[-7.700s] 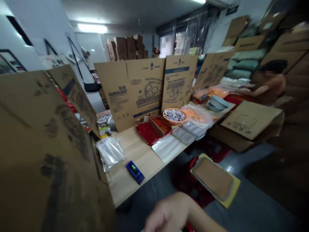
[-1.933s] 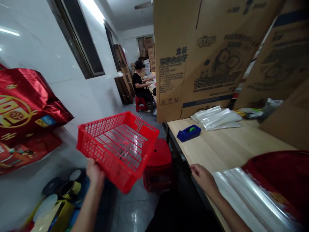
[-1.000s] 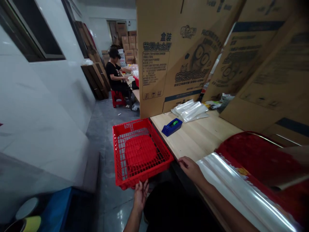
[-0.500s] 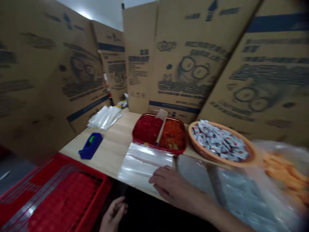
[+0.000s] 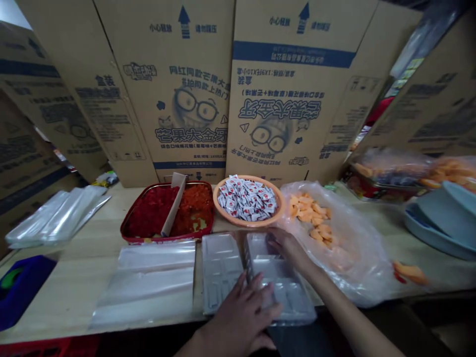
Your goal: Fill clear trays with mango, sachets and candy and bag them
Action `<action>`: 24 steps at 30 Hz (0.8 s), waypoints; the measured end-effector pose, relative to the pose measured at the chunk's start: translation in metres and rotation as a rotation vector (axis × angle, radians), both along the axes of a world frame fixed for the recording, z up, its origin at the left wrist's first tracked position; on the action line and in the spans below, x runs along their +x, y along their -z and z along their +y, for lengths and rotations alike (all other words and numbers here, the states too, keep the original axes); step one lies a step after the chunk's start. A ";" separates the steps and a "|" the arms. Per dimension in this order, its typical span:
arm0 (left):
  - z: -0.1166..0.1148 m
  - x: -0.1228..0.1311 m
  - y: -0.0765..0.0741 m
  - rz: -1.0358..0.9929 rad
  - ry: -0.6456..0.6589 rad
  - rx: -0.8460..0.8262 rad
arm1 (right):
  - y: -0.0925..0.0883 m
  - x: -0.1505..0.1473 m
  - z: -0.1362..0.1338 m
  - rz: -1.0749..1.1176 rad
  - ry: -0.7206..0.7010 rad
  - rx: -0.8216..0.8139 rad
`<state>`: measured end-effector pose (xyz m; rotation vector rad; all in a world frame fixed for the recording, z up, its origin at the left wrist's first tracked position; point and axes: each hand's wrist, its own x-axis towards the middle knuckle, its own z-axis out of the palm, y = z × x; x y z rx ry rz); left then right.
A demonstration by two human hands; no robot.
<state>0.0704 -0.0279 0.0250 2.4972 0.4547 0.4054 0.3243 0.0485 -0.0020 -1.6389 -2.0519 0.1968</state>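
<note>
Two stacks of clear plastic compartment trays lie side by side at the table's front edge: the left stack (image 5: 220, 263) and the right-hand tray (image 5: 293, 297). My right hand (image 5: 288, 245) is closed on the far end of the right-hand tray, fingers curled at its rim. Across the near left part of that tray reaches my left hand (image 5: 245, 310), its fingers spread; whether they press on the plastic is unclear. Clear plastic bags (image 5: 152, 282) lie flat to the left of the trays.
Behind the trays stand a red two-part container (image 5: 124, 233) and an orange basket of small sachets (image 5: 247, 198). Right of them lies a plastic bag with orange pieces (image 5: 310, 213). Farther out are blue bowls (image 5: 442, 223), a blue tape dispenser (image 5: 26, 287), more bags (image 5: 55, 215) and cardboard walls (image 5: 193, 59).
The view has swung right. My right hand has gone from the flat bags to the far end of the right-hand tray. My left hand has come up from below the table edge to that tray.
</note>
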 end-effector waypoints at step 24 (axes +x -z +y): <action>-0.003 0.056 0.015 -0.653 -0.694 -0.694 | -0.033 -0.005 -0.009 0.332 -0.159 0.481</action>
